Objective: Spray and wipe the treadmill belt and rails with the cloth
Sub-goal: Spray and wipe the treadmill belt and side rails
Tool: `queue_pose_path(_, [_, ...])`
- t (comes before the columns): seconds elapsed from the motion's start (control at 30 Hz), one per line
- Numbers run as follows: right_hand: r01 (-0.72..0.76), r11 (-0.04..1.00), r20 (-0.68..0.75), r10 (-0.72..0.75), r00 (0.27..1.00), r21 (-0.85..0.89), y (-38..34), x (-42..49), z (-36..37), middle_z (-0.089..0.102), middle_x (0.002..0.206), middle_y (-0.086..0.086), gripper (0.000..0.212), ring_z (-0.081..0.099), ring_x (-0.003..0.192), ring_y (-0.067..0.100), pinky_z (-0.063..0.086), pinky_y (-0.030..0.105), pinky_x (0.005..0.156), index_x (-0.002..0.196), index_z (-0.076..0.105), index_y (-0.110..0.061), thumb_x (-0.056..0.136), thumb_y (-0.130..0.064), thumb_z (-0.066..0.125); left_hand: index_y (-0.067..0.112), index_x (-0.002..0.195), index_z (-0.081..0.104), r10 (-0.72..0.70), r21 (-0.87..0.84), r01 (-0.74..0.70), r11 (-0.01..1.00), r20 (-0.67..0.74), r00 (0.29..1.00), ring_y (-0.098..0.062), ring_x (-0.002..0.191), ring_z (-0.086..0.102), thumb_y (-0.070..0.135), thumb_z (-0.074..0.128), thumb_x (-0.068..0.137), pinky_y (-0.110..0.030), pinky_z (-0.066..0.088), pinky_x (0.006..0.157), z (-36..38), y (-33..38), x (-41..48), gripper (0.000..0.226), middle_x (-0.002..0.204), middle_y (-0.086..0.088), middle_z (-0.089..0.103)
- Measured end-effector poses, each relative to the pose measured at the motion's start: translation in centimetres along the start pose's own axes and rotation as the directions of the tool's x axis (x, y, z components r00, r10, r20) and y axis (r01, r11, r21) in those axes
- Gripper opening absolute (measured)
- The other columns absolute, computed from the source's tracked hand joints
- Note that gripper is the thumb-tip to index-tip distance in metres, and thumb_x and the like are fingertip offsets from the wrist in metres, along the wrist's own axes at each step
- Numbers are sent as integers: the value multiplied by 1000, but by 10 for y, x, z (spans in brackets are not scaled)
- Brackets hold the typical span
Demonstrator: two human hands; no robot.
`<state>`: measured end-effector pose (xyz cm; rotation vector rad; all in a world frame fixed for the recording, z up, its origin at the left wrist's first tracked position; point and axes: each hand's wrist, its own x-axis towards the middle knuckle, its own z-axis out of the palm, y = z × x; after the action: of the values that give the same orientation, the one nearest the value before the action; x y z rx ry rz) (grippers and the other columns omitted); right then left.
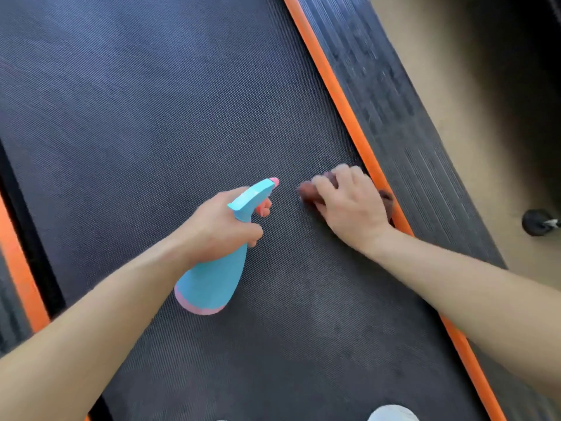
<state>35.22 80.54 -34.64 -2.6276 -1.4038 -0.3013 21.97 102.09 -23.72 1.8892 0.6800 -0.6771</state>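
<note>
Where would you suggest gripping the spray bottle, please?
Around the narrow neck just under the trigger head, from behind, as the left hand does: the spray bottle widens below, and a finger reaches the trigger with the nozzle facing away.

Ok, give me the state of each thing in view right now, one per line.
spray bottle: held tilted over the belt, nozzle pointing away
left hand: closed round the bottle's neck
cloth: bunched, pressed on the belt
right hand: flat on the cloth
belt: dark, by the orange rail
</note>
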Motion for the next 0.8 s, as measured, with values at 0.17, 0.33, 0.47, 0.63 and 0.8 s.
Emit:
queue_pose_path(0.17, [-277,957,-26,275,961,-91,1,71,6,56,95,18,23,54,79,35,46,42,64,100,60,-10,92,-32,65,37,112,70,8,-7,-8,1000,17,1000,-10,89,72,8,70,77,-26,52,76,-5,5,4,46,110,18,73])
queue_pose_path(0.33, [-243,970,136,238,962,16,-24,-29,-19,52,96,16,28,49,83,33,44,45,71,107,62,-9,88,-29,70,36,107,69,-5,51,4,999,10,1000,-14,94,69,20,70,70,-35,55,85,-17,2,1,40,108,18,72])
queue_pose_path(0.47, [3,996,165,-18,986,90,-11,-40,-19,54,95,19,25,50,80,34,48,50,72,103,64,-6,88,-26,70,40,115,67,-18,18,18,1000,-15,1000,-14,91,72,28,61,61,-40,58,89,-17,-1,0,56,108,14,73])
queue_pose_path(0.63, [-82,996,4,82,997,24,-2,86,14,55,95,22,25,54,80,37,48,47,69,102,61,-6,95,-31,59,37,120,68,-28,-55,26,998,-33,999,-16,85,75,17,66,72,-31,57,85,-16,2,4,52,109,14,74])
queue_pose_path(0.8, [-102,987,27,99,995,123,-24,58,5,54,93,20,27,52,79,35,46,47,71,102,64,-8,94,-34,63,36,123,68,-13,-64,9,998,-58,998,-3,73,70,8,68,80,-17,50,72,-29,1,1,52,112,15,73])
